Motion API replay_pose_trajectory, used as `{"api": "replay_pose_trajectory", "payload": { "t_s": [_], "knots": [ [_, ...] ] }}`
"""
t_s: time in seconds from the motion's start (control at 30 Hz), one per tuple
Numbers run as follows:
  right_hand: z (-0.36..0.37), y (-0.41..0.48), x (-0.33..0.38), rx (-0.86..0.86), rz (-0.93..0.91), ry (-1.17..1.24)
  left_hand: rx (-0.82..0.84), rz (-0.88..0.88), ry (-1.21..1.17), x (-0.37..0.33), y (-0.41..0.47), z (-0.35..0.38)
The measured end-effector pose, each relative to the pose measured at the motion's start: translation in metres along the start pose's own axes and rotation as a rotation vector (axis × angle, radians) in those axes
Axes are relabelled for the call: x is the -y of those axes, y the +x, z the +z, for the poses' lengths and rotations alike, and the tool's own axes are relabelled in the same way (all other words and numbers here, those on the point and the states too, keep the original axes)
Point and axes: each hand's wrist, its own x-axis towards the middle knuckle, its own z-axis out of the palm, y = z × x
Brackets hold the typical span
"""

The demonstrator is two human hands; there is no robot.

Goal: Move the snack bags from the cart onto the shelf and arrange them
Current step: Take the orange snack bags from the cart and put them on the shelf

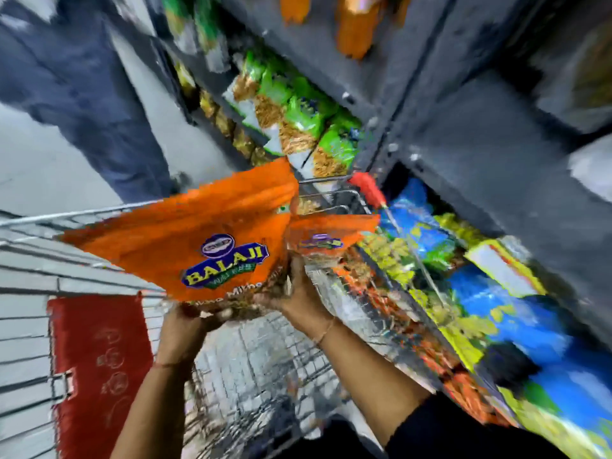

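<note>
A large orange snack bag (185,233) with a blue and yellow logo is held up over the wire cart (258,376). My left hand (185,329) grips its lower edge from below. My right hand (298,293) holds the bag's right lower corner, and a second orange bag (328,231) sits just above that hand, touching the first. The frame is blurred by motion. The dark shelf (463,154) stands to the right, with green bags (298,107) on one level and blue and yellow bags (470,293) lower down.
A red flap (99,366) hangs on the cart's left side. A red cart handle end (367,187) pokes toward the shelf. Another person's dark trousers (76,94) stand at the upper left on the grey floor. Orange bags (357,24) sit on a higher shelf.
</note>
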Motion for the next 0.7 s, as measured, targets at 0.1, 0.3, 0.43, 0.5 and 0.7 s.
{"api": "replay_pose_trajectory", "payload": {
  "t_s": [0.1,0.3,0.43,0.5,0.7],
  "knots": [
    [-0.034,-0.037,0.030,-0.114,-0.177,0.130,0.119,0.180,0.071,-0.047,-0.025,0.018],
    [-0.153,-0.130,0.051,-0.547,-0.375,0.180,0.440,0.510,0.015,-0.144,-0.080,0.149],
    [-0.243,-0.204,0.041,-0.884,-0.488,0.159,0.702,0.616,0.062,-0.172,-0.124,0.272],
    [-0.278,-0.232,0.036,-1.011,-0.519,0.140,0.799,0.626,0.069,-0.176,-0.143,0.326],
    [-0.361,-0.287,0.000,-1.236,-0.481,0.087,0.964,0.465,0.131,-0.169,-0.180,0.447]
  ]
}}
